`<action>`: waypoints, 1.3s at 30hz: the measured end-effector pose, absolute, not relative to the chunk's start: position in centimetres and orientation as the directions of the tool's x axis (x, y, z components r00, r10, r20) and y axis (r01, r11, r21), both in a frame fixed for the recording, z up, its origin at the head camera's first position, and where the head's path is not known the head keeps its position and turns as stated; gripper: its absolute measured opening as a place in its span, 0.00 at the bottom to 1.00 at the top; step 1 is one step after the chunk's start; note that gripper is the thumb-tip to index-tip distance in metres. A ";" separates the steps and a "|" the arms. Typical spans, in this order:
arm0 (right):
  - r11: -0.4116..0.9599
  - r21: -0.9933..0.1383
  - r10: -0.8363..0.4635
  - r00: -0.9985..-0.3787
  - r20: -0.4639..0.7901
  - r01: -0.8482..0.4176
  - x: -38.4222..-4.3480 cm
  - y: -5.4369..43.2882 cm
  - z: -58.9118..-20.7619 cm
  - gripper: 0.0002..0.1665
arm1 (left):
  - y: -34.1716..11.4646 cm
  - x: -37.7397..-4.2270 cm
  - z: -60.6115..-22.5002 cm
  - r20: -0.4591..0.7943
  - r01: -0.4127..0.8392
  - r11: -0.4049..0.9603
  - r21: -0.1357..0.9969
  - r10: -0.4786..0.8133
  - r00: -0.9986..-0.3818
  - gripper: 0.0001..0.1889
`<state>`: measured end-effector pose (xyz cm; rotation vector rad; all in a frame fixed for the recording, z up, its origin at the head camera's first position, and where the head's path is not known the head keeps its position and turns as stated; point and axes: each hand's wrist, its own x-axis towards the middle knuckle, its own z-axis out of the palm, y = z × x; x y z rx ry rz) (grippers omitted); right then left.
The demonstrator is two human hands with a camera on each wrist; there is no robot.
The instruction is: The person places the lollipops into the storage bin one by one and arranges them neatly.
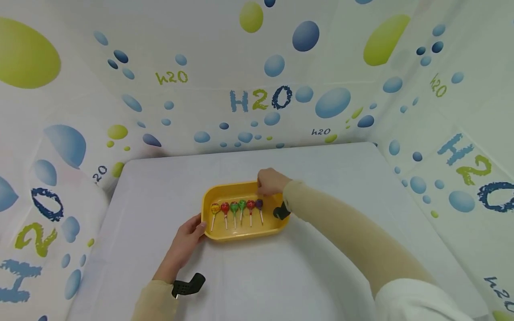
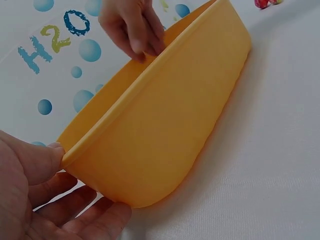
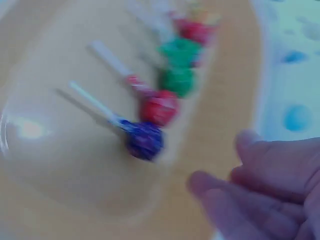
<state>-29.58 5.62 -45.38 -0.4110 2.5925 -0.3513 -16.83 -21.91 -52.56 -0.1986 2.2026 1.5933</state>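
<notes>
A yellow plastic tray [image 1: 230, 192] holds several wrapped lollipops in a row, sticks toward the front. The yellow lollipop [image 1: 215, 208] lies at the left end, the purple lollipop [image 3: 145, 141] at the right, with red and green ones between. My left hand [image 1: 188, 236] grips the tray's left end, thumb on the rim and fingers against the outer wall in the left wrist view. Over the right part of the tray, near its back rim, is my right hand [image 1: 273, 181]. Its fingers are loosely bent beside the purple lollipop, apart from it, with nothing between them.
The tray rests on a table with a white cloth [image 1: 160, 191]. A patterned sheet [image 1: 201, 89] hangs behind and at both sides. In the left wrist view a small red wrapped thing [image 2: 267, 3] lies on the cloth beyond the tray.
</notes>
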 end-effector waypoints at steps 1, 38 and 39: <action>0.908 -0.361 -0.355 -0.846 -0.398 -0.211 -29.4 6.6 -44.7 0.15 | -21.8 -16.8 -52.7 -0.407 -0.347 0.337 0.875 0.127 -0.904 0.30; 0.880 -0.400 -0.404 -0.846 -0.349 -0.255 -20.1 26.6 -50.7 0.14 | -22.0 -17.8 -52.0 -0.437 -0.351 0.387 0.853 0.160 -0.885 0.32; 0.879 -0.402 -0.405 -0.847 -0.346 -0.256 -20.1 26.6 -50.7 0.14 | -22.0 -17.8 -52.0 -0.437 -0.352 0.386 0.853 0.159 -0.885 0.32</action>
